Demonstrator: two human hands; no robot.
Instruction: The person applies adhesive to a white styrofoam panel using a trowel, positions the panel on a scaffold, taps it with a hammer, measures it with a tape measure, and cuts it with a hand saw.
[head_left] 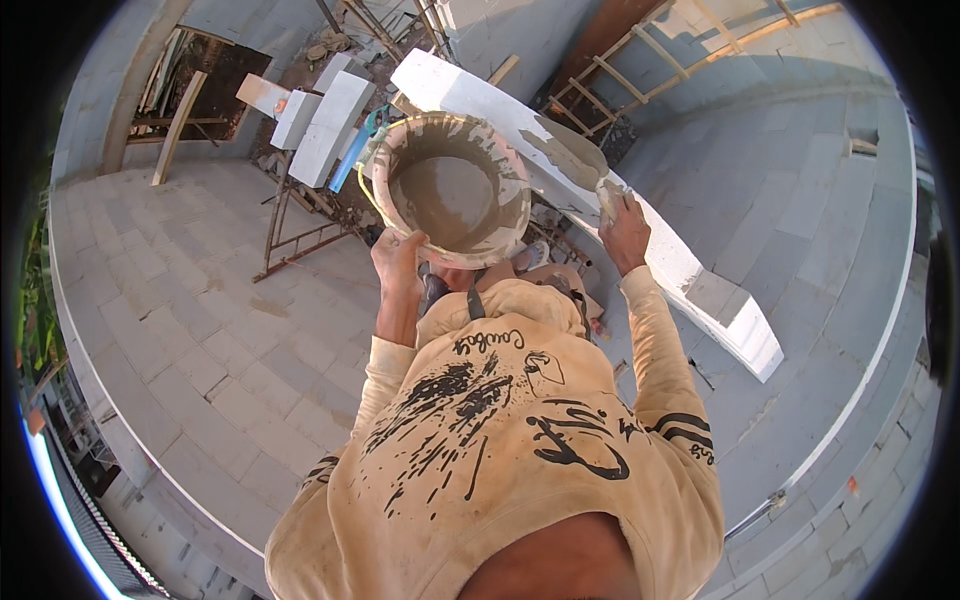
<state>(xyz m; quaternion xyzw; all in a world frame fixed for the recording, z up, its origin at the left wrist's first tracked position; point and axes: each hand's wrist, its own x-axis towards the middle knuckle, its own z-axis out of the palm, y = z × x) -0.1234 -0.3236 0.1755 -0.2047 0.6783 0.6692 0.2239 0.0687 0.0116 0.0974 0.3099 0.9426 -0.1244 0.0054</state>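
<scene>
A round bucket point(516, 190), its rim smeared with grey, holds wet mortar point(440, 195) in front of my body. My left hand point(398, 258) is closed on its near left rim. To the right of the bucket runs a low wall of white blocks point(478, 98). My right hand point(626, 235) is closed at the wall's top, gripping what looks like a mortar-caked trowel point(606, 195); its blade is hardly distinguishable. A spread patch of wet mortar point(565, 152) lies on the wall top just beyond it.
Pale blocks point(333, 125) rest on a rusty scaffold frame point(272, 235) at the left, beside a long blue object point(352, 158). A wooden ladder point(650, 72) leans at the far right. A wall opening point(195, 85) with a leaning plank point(178, 130) is far left.
</scene>
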